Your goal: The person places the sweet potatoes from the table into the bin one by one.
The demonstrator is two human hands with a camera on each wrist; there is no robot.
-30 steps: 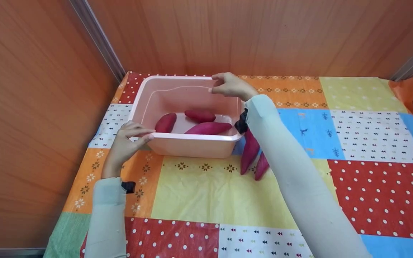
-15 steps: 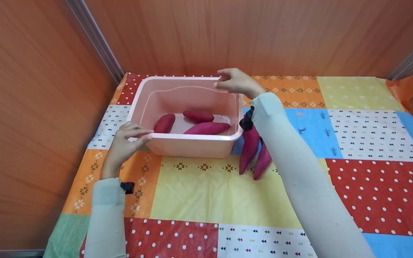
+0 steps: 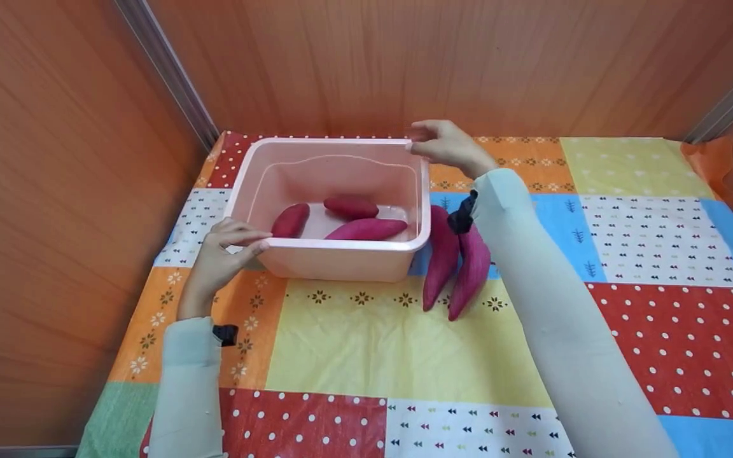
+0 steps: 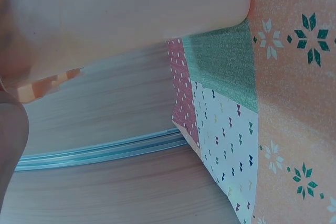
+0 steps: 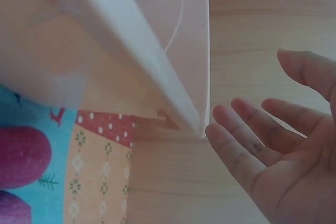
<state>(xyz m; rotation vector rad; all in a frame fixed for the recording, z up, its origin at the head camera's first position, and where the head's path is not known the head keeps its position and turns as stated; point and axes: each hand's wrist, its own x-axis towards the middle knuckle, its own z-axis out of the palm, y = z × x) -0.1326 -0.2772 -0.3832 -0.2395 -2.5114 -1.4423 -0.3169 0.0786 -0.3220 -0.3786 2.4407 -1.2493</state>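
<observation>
The left hand (image 3: 217, 262) pinches the pink tub (image 3: 341, 262) at eight o'clock; three sweet potatoes (image 3: 376, 229) lie inside. At four o'clock, outside, lie two others (image 3: 473, 267) – one partly behind the black wrist camera (image 3: 461, 218). At two o'clock, the right hand (image 3: 450, 147) has loose fingers – the right wrist view shows them spread. Underneath is patchwork cloth (image 3: 398, 346), at twelve a wooden wall (image 3: 468, 63).

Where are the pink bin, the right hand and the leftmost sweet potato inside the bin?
Pink bin (image 3: 341, 263): head view, outer face of its near wall.
Right hand (image 3: 450, 146): head view, middle of the hand.
Leftmost sweet potato (image 3: 291, 221): head view, middle of its visible upper side.
</observation>
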